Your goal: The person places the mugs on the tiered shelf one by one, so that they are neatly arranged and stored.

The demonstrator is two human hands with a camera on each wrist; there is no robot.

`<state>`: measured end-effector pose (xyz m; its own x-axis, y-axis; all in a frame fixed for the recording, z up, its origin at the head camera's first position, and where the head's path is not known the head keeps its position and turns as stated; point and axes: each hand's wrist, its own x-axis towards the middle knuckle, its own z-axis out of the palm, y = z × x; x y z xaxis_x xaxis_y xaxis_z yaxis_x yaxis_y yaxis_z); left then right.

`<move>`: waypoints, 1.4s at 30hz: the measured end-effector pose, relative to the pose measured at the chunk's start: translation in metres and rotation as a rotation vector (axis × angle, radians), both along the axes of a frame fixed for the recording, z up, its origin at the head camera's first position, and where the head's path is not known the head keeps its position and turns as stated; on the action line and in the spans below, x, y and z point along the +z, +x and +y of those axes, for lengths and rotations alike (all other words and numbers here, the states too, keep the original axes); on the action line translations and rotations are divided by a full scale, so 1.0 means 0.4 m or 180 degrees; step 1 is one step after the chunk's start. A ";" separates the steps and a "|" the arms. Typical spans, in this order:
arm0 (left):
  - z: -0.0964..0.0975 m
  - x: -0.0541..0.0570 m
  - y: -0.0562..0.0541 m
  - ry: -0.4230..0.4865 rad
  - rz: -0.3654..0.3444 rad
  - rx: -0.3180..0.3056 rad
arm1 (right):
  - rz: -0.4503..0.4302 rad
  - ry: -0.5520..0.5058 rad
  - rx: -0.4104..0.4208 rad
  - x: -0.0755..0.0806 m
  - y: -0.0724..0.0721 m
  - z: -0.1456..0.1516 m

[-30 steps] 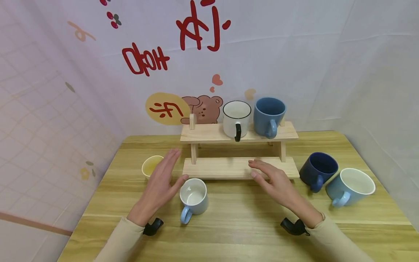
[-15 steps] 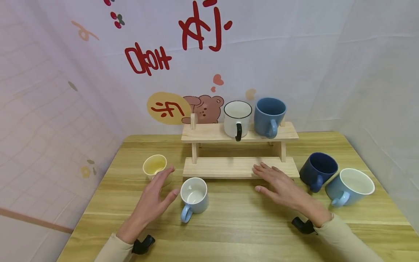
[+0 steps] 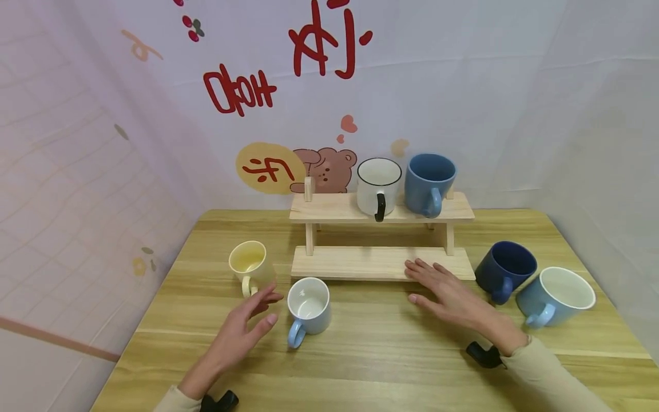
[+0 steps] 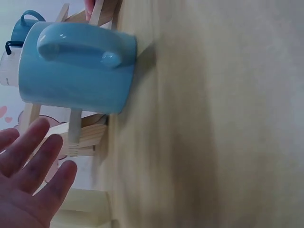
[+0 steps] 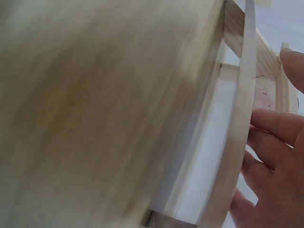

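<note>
Pale blue mug (image 3: 313, 312) stands upright on the wooden table (image 3: 381, 366), left of centre and on the near side of a two-tier wooden shelf (image 3: 332, 207). Its handle (image 3: 296, 334) points toward the near left. Just to its left is the person's left hand (image 3: 239, 335), fingers loosely spread and thumb toward the mug — beside it, with a gap between (the left-wrist view shows the same spread fingers). Just beyond that hand, a yellow mug (image 3: 255, 273) stands upright with its handle facing near.

On the right, the person's right hand (image 3: 454, 302) reaches over the near edge of the shelf's lower board (image 3: 355, 263), palm down and fingers extended. The fingertips seem to touch the board.

On the upper board, right of its middle, a white mug (image 3: 370, 197) with a black rim and handle stands beside a mid-blue mug (image 3: 421, 193). At the table's right side, a navy mug (image 3: 491, 276) stands next to the shelf — and a second pale blue mug (image 3: 547, 302) with a white inside is just to its right. Behind everything hangs a white cloth (image 3: 463, 103) with red lettering and a printed bear (image 3: 332, 171).
</note>
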<state>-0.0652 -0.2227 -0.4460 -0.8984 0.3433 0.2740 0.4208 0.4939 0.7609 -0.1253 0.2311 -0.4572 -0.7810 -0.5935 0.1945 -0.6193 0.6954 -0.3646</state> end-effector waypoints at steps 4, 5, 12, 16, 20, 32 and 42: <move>-0.001 -0.014 0.015 0.0333 -0.0411 -0.0201 | -0.0032 0.0008 0.0028 -0.005 0.001 0.006; -0.001 -0.018 0.017 0.0409 -0.0488 -0.0267 | -0.0036 0.0001 0.0036 -0.005 0.002 0.007; 0.005 -0.041 0.025 0.0848 -0.0944 -0.0656 | -0.0041 -0.0037 0.0059 -0.006 0.003 0.010; 0.014 -0.050 0.030 0.0773 -0.1105 -0.0722 | -0.0079 -0.0043 0.0036 -0.003 0.003 0.012; 0.026 -0.055 0.032 0.0925 -0.1259 -0.1032 | -0.0129 -0.0047 0.0017 -0.003 0.001 0.012; 0.063 -0.054 0.033 0.1087 -0.1501 -0.0957 | -0.0122 -0.0054 0.0047 0.000 -0.001 0.012; 0.069 -0.038 0.032 0.1005 -0.1441 -0.0478 | -0.0094 -0.0109 0.0087 -0.005 -0.004 0.010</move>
<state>-0.0526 -0.1950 -0.4613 -0.8977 0.4402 -0.0166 0.0667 0.1731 0.9826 -0.1270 0.2350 -0.4591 -0.7702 -0.6081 0.1922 -0.6265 0.6651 -0.4063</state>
